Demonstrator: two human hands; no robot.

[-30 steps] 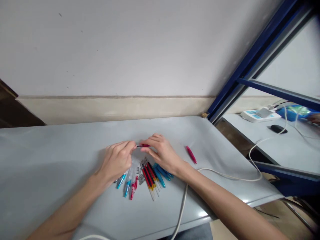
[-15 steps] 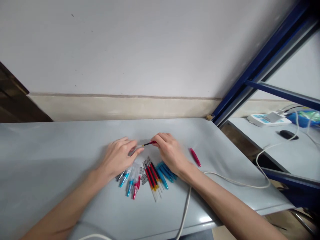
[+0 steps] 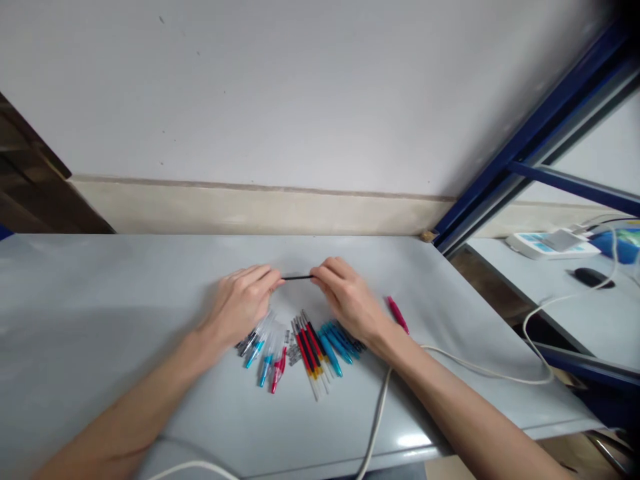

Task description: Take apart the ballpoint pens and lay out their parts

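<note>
My left hand and my right hand are raised a little above a grey table, fingers pinched. Between them runs a thin dark pen refill, each hand pinching one end. Below the hands lies a fan of pen parts: clear barrels with blue and red tips on the left, red and dark refills in the middle, blue caps on the right. A single red pen lies apart on the table, just right of my right wrist.
A white cable runs across the table's right side and down over the front edge. A blue metal frame rises at the right. Beyond it, another table holds a white device, a black mouse and a blue object.
The piece between my hands showed red before; now a thin dark refill spans them. My hands have drawn slightly apart and the view has shifted right.
</note>
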